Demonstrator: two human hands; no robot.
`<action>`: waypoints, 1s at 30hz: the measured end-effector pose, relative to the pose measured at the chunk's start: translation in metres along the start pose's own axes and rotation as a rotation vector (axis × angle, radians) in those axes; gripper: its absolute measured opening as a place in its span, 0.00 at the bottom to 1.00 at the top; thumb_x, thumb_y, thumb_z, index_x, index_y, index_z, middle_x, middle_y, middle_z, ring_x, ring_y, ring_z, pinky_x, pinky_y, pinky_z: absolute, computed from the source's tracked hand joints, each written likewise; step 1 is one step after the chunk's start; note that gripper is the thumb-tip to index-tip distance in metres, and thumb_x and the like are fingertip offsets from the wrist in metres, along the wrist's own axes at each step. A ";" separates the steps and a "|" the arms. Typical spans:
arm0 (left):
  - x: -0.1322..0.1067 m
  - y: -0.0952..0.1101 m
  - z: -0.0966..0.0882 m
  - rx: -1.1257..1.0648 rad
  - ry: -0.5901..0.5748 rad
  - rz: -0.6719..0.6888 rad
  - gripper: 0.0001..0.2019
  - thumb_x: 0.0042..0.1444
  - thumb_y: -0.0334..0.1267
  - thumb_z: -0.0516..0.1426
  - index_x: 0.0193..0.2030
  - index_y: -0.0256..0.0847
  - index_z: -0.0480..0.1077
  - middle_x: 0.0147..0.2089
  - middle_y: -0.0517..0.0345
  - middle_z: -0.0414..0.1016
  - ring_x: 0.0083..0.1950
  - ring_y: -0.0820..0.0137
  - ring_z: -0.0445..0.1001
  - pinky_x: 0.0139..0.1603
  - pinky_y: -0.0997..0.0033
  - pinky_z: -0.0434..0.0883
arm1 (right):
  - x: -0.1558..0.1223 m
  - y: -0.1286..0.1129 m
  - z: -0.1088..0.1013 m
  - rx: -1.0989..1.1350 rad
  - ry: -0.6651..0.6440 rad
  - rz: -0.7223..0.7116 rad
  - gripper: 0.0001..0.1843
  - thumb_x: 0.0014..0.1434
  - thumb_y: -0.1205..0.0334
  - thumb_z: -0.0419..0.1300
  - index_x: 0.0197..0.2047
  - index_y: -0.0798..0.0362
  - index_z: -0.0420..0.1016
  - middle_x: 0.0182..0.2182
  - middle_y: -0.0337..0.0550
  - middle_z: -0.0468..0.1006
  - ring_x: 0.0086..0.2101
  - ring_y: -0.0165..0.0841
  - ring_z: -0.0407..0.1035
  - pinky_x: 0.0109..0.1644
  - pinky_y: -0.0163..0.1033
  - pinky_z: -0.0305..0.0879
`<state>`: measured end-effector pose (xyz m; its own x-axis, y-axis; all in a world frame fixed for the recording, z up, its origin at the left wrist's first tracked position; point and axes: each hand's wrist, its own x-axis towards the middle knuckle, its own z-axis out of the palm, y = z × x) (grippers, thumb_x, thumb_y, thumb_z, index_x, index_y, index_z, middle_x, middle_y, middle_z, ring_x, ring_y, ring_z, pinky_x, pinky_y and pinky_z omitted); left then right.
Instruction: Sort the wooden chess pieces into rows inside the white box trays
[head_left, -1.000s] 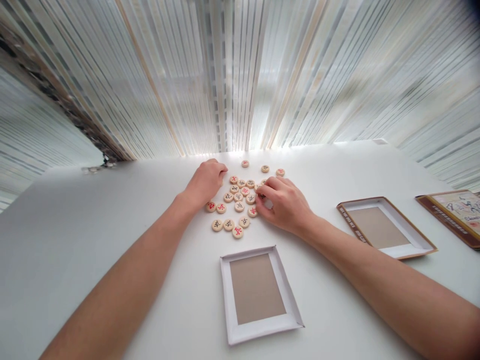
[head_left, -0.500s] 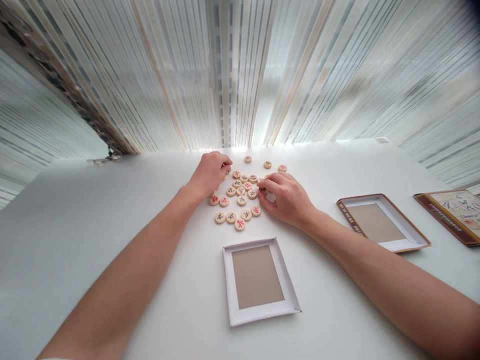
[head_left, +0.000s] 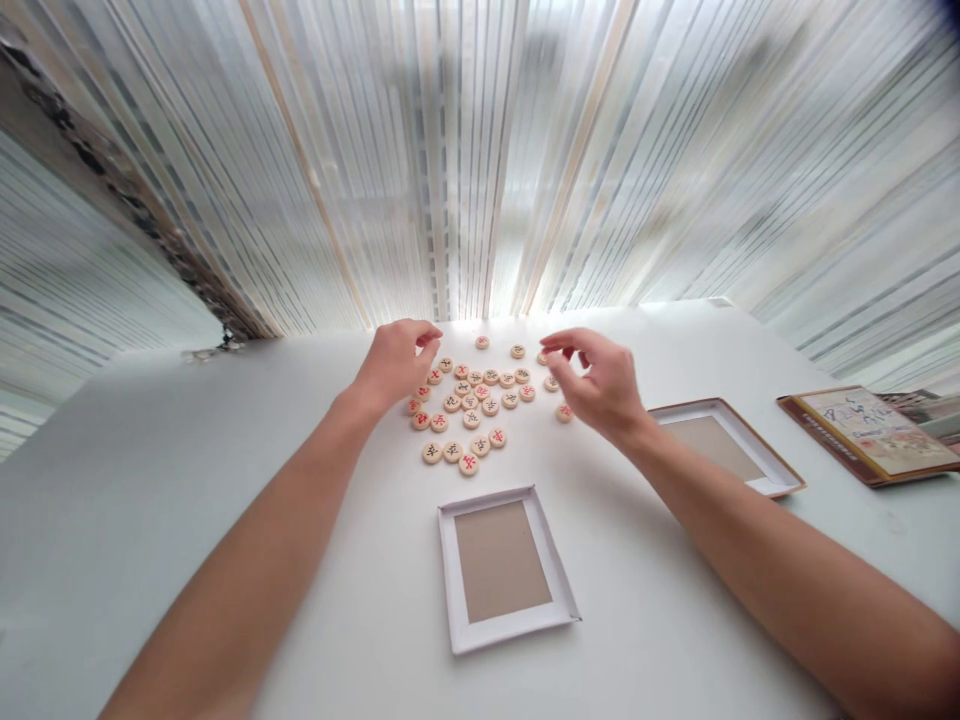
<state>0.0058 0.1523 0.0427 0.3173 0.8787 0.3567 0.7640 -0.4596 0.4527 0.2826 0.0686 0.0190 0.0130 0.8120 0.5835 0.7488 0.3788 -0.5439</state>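
Note:
Round wooden Chinese chess pieces (head_left: 470,419), marked in red or black, lie spread in a loose cluster on the white table (head_left: 337,600). At the cluster's left edge hovers my left hand (head_left: 396,362), thumb and index finger slightly apart with nothing visible between them. My right hand (head_left: 598,378) is over the right side, its fingers curved and apart, and holds nothing that I can see. Just beyond its fingertips sits a piece (head_left: 542,357), partly covered. A red-marked piece (head_left: 564,412) lies below that hand. Several pieces near my left hand are partly hidden.
Nearer to me lies a shallow white box tray (head_left: 448,580) with a grey-brown bottom. A brown-edged open box part (head_left: 780,462) is partly behind my right forearm. Farther right is a printed box cover (head_left: 885,430). A striped string curtain (head_left: 480,160) hangs behind the table.
My right hand has moved right and lifted off the pieces, uncovering several. My left hand has drawn slightly left, away from the piece at its fingertips. The whole view has shifted a little.

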 end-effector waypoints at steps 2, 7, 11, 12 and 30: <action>-0.004 0.005 -0.014 -0.018 0.053 -0.027 0.11 0.67 0.35 0.59 0.47 0.41 0.84 0.46 0.52 0.89 0.46 0.61 0.86 0.55 0.61 0.81 | 0.014 0.009 -0.019 0.005 0.063 0.096 0.17 0.69 0.61 0.52 0.48 0.53 0.82 0.41 0.51 0.87 0.40 0.43 0.81 0.45 0.48 0.78; -0.035 0.008 -0.027 -0.033 0.119 -0.076 0.10 0.66 0.39 0.59 0.45 0.42 0.83 0.43 0.53 0.89 0.43 0.61 0.86 0.49 0.64 0.82 | 0.032 0.032 -0.041 -0.040 -0.042 0.209 0.13 0.66 0.61 0.58 0.44 0.54 0.85 0.40 0.51 0.88 0.41 0.45 0.83 0.45 0.49 0.78; -0.069 -0.003 -0.011 0.007 0.176 -0.093 0.12 0.68 0.41 0.57 0.47 0.41 0.82 0.49 0.48 0.87 0.48 0.57 0.85 0.54 0.58 0.81 | 0.026 0.037 -0.029 -0.094 -0.235 0.173 0.14 0.67 0.60 0.63 0.52 0.52 0.85 0.46 0.53 0.89 0.43 0.46 0.83 0.48 0.49 0.77; -0.075 -0.006 -0.006 0.019 0.195 -0.094 0.13 0.69 0.42 0.56 0.48 0.41 0.81 0.51 0.47 0.87 0.52 0.56 0.84 0.58 0.56 0.80 | 0.023 0.038 -0.024 -0.108 -0.272 0.155 0.16 0.68 0.59 0.63 0.55 0.52 0.84 0.49 0.54 0.88 0.46 0.47 0.83 0.50 0.50 0.77; -0.086 -0.035 0.016 -0.051 0.116 -0.016 0.25 0.61 0.24 0.50 0.60 0.40 0.77 0.59 0.48 0.84 0.61 0.59 0.82 0.67 0.55 0.77 | -0.044 0.016 -0.014 -0.116 -0.353 0.099 0.24 0.70 0.49 0.62 0.64 0.49 0.76 0.53 0.53 0.85 0.44 0.45 0.82 0.47 0.47 0.78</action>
<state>-0.0396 0.0948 -0.0168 0.2365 0.8664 0.4398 0.7380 -0.4546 0.4987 0.3034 0.0332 -0.0073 -0.1247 0.9526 0.2774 0.8257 0.2547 -0.5034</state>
